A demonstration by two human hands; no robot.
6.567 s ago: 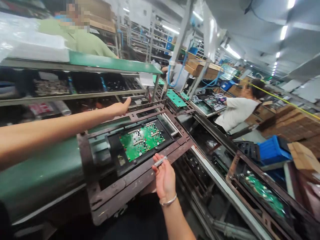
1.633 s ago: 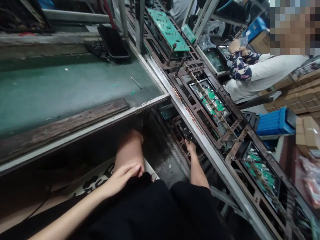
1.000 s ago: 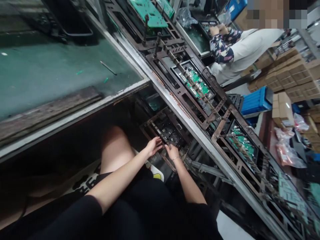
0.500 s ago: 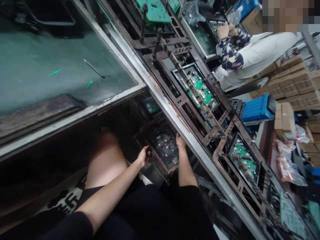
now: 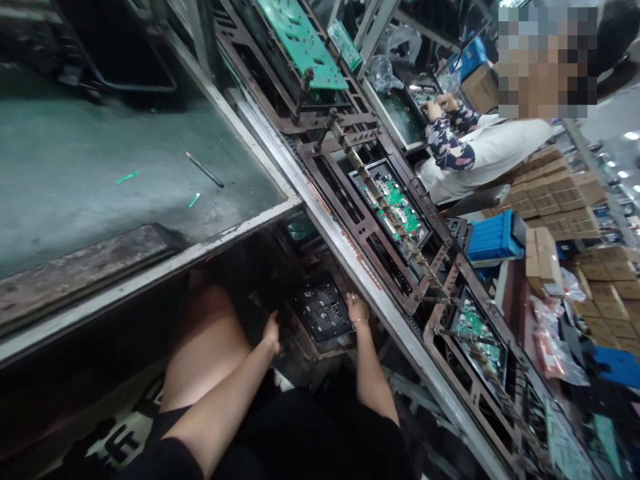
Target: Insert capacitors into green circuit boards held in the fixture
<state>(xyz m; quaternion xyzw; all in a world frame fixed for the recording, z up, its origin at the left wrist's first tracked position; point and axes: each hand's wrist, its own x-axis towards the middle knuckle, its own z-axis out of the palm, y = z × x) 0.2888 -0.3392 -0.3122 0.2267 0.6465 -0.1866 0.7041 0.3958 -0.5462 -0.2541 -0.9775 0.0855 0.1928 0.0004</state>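
Observation:
Under the green bench, a dark metal carrier frame (image 5: 320,313) with a black fixture plate sits low in front of my knees. My left hand (image 5: 273,332) grips the frame's left edge, fingers curled around it. My right hand (image 5: 357,310), with a bracelet on the wrist, holds the frame's right edge beside the conveyor rail. Both forearms reach down between my legs and the rail.
A green bench top (image 5: 100,180) with a thin pen (image 5: 205,170) lies at upper left. A conveyor rail (image 5: 360,267) runs diagonally, bearing brown frames with green circuit boards (image 5: 397,203). A co-worker in a white top (image 5: 485,153) sits beyond. Blue crate (image 5: 495,237) and cardboard boxes at right.
Earlier my hands were up at a board on the bench; they dropped under it. In the last second both hands spread to the low frame's two edges and took hold.

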